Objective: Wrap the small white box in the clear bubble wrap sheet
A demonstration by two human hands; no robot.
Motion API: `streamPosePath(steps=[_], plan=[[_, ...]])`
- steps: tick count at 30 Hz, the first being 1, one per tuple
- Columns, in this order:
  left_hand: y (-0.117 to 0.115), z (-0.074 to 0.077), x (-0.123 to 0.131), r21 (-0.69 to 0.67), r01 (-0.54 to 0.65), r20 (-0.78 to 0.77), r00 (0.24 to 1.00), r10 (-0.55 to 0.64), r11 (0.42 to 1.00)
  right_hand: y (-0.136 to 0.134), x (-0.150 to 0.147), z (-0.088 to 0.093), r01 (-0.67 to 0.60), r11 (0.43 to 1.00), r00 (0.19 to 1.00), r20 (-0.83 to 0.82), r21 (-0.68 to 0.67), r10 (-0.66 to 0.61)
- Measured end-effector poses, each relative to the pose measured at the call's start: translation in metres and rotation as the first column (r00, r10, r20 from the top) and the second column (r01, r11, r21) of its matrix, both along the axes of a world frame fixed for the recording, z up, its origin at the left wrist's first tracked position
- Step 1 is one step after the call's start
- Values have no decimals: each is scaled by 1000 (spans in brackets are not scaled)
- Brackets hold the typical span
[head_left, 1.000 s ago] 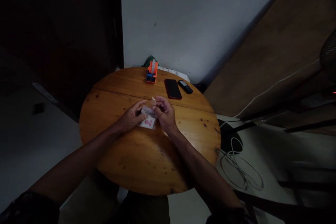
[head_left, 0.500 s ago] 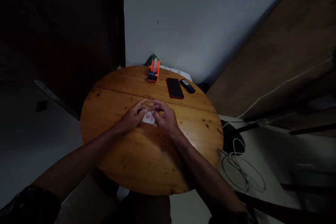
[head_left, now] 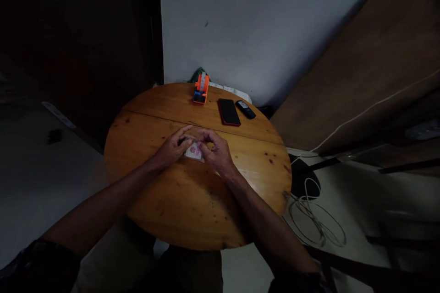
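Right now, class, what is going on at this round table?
A person works at a round wooden table in dim light. Their left hand and right hand both pinch a small white packet with red print, held low near the table's middle. Farther back lie an orange and blue object, a dark phone and a small dark handset, all untouched. A coiled cable lies on the floor.

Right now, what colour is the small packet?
The packet is white with a red mark, head view.
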State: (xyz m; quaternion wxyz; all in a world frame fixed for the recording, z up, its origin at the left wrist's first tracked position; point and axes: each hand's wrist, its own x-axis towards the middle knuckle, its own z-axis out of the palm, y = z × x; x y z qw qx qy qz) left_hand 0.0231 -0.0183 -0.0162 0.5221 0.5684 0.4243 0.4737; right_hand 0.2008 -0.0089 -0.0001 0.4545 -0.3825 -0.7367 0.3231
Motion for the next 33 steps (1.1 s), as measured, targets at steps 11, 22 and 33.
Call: streamPosePath(steps=[11, 22, 33], plan=[[3, -4, -1, 11, -105, -74, 992, 105, 994, 0, 4, 5, -55, 979, 963, 269, 195, 0], [1, 1, -1, 33, -157, -154, 975, 161, 987, -1, 6, 6, -120, 953, 896, 443, 278, -17], [5, -2, -2, 56, -196, -220, 954, 204, 979, -16, 1, 15, -168, 892, 799, 588, 421, -127]])
